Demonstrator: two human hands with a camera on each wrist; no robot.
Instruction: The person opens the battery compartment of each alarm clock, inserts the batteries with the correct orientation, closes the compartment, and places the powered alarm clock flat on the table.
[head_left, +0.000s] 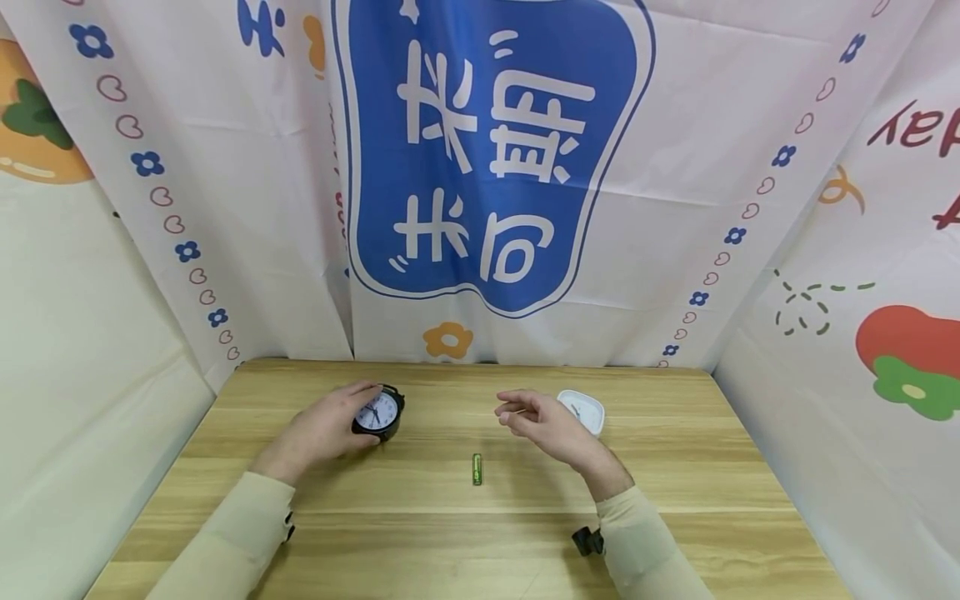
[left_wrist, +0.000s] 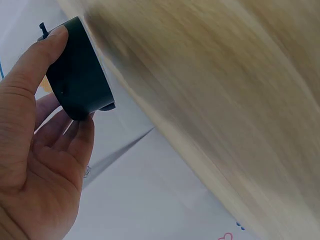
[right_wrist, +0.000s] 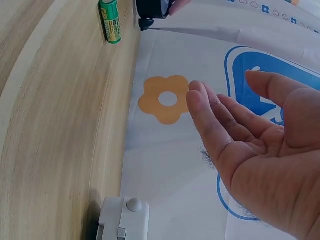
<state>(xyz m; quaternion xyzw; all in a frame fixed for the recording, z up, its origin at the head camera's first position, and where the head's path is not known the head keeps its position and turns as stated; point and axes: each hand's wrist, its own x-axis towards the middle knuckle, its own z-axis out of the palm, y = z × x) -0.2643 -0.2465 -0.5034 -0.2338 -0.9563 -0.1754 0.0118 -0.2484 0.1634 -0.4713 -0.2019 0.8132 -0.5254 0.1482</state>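
Note:
A black round alarm clock [head_left: 377,412] with a white dial is at the left of the table. My left hand [head_left: 333,425] grips it by its sides, thumb on one side and fingers on the other; the left wrist view shows the dark casing [left_wrist: 80,70] between them. Over the table on the right, my right hand [head_left: 551,425] is raised with its fingers extended and nothing in it. Just beyond it lies a small white square clock [head_left: 583,410], partly covered by the hand in the head view. A green battery [head_left: 477,469] lies between the two hands.
The wooden table [head_left: 420,533] ends at a printed white cloth [head_left: 675,150] hanging behind it. Cloth also hangs along the left and right sides. A black strap piece [head_left: 587,541] is at the right wrist.

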